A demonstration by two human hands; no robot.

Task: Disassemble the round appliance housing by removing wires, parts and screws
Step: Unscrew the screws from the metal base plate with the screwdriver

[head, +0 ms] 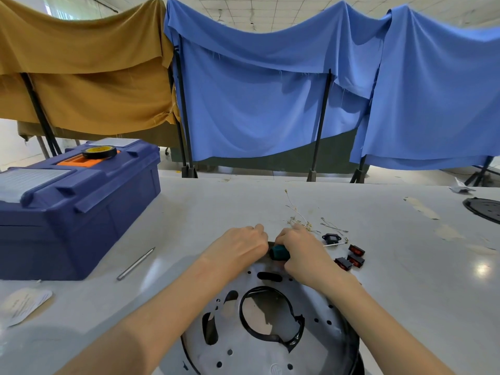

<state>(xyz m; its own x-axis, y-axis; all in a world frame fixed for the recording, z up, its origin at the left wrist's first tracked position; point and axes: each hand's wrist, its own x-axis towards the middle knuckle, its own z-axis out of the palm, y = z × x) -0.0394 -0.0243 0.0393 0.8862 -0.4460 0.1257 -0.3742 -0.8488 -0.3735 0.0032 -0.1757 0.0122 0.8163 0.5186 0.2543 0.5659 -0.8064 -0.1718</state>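
One closed blue toolbox (81, 212) sits left on the table (405, 266), a black tape roll (99, 152) on its lid, contents hidden. The round housing (243, 350) lies at the table's near edge, partly cut off below. At its far rim the right hand (303, 250) grips a teal screwdriver handle (280, 253), shaft hidden; the left hand (240, 243) curls its fingers out of sight, their hold unclear.

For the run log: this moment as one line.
right hand: grips teal-handled screwdriver | left hand: at far rim of round grey metal housing | loose: red switches
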